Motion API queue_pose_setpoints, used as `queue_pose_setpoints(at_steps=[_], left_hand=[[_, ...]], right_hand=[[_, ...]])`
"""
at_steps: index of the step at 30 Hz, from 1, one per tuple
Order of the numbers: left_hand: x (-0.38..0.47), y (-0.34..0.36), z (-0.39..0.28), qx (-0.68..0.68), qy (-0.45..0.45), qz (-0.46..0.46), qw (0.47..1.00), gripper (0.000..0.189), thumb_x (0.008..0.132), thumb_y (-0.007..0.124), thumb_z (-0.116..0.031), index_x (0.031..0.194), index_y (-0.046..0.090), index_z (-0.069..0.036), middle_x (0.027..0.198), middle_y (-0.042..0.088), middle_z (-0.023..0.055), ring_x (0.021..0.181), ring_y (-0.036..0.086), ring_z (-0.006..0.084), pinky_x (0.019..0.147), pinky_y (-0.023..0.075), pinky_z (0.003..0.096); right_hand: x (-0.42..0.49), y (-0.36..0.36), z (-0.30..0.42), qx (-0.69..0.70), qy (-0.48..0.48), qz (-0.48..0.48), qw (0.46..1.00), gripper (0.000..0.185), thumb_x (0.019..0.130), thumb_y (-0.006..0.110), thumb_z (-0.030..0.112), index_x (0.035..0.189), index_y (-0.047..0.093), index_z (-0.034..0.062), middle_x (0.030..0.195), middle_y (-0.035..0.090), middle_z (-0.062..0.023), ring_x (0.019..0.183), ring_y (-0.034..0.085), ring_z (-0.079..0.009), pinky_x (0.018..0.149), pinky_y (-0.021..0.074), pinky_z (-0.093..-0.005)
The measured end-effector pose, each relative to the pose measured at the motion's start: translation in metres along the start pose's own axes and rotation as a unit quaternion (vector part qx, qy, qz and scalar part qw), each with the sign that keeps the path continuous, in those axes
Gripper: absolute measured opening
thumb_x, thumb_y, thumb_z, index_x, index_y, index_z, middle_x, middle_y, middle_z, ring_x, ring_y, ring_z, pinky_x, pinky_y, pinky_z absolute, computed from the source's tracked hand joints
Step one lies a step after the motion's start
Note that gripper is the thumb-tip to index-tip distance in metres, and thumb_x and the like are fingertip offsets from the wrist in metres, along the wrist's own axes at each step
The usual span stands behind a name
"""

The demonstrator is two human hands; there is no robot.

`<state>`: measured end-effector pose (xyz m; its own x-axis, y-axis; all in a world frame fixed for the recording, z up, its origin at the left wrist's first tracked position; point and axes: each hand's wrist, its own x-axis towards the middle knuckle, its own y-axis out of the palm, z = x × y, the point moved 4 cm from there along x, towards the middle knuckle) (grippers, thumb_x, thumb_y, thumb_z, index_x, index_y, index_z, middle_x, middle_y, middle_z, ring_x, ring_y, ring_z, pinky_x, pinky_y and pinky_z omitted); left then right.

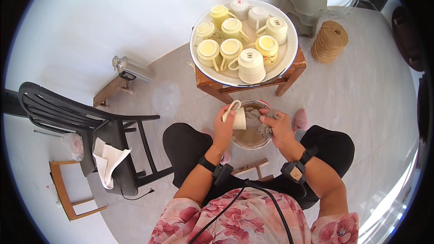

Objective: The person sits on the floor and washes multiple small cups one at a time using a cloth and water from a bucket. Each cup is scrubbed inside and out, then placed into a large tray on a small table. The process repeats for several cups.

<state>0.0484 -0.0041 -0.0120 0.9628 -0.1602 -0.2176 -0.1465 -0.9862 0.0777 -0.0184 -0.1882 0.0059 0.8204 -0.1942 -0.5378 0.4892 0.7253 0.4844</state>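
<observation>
My left hand [223, 125] is closed around a cream ceramic mug [239, 119], tilted on its side with its handle up. A wet grey cloth [267, 127] is gripped in my right hand [282, 127], just right of the mug. Both hands are above a round basin [249, 147] of murky water on the floor between my feet; part of the cloth hangs over the water. Beyond it, a large white enamel tray [293, 47] with a blue rim bears several upside-down mugs, some yellow [231, 28], some white [251, 66].
A wooden stool [295, 71] holds the tray. A twine spool [329, 42] and a grey plastic container [303, 5] stand to its right. At left are a black chair [117, 162] with a white cloth [108, 162] and a low bench [110, 89] beside a metal flask [135, 69].
</observation>
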Motion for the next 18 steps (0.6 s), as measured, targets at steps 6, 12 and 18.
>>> queue_pose_setpoints(at_steps=[6, 12, 18], left_hand=[[0.023, -0.010, 0.092, -0.044, -0.253, 0.006, 0.966, 0.032, 0.093, 0.067, -0.034, 0.110, 0.057, -0.009, 0.089, 0.063, 0.0013, 0.068, 0.059, 0.0105, 0.047, 0.0430, 0.0252], [0.022, -0.007, 0.192, 0.059, -0.320, 0.051, 0.944, 0.038, 0.085, 0.075, -0.028, 0.114, 0.060, -0.010, 0.090, 0.064, 0.0021, 0.069, 0.059, 0.0108, 0.044, 0.0415, 0.0253], [0.033, -0.005, 0.261, 0.059, -0.273, 0.011, 0.960, 0.046, 0.081, 0.077, -0.014, 0.122, 0.059, -0.004, 0.103, 0.066, 0.0077, 0.087, 0.062, 0.0171, 0.069, 0.0502, 0.0297]], right_hand=[[-0.009, -0.001, 0.054, 0.037, -0.099, -0.005, 0.994, 0.028, 0.084, 0.068, -0.004, 0.111, 0.065, -0.0078, 0.100, 0.070, -0.0130, 0.084, 0.068, -0.0155, 0.077, 0.0565, -0.0287], [-0.019, 0.002, 0.082, 0.035, -0.115, -0.007, 0.993, 0.027, 0.085, 0.068, -0.002, 0.112, 0.065, -0.0070, 0.099, 0.070, -0.0116, 0.085, 0.068, -0.0143, 0.078, 0.0560, -0.0269], [-0.020, -0.002, 0.078, 0.007, -0.087, -0.021, 0.996, 0.028, 0.085, 0.069, -0.002, 0.112, 0.066, -0.0054, 0.102, 0.069, -0.0105, 0.089, 0.067, -0.0136, 0.081, 0.0549, -0.0272]])
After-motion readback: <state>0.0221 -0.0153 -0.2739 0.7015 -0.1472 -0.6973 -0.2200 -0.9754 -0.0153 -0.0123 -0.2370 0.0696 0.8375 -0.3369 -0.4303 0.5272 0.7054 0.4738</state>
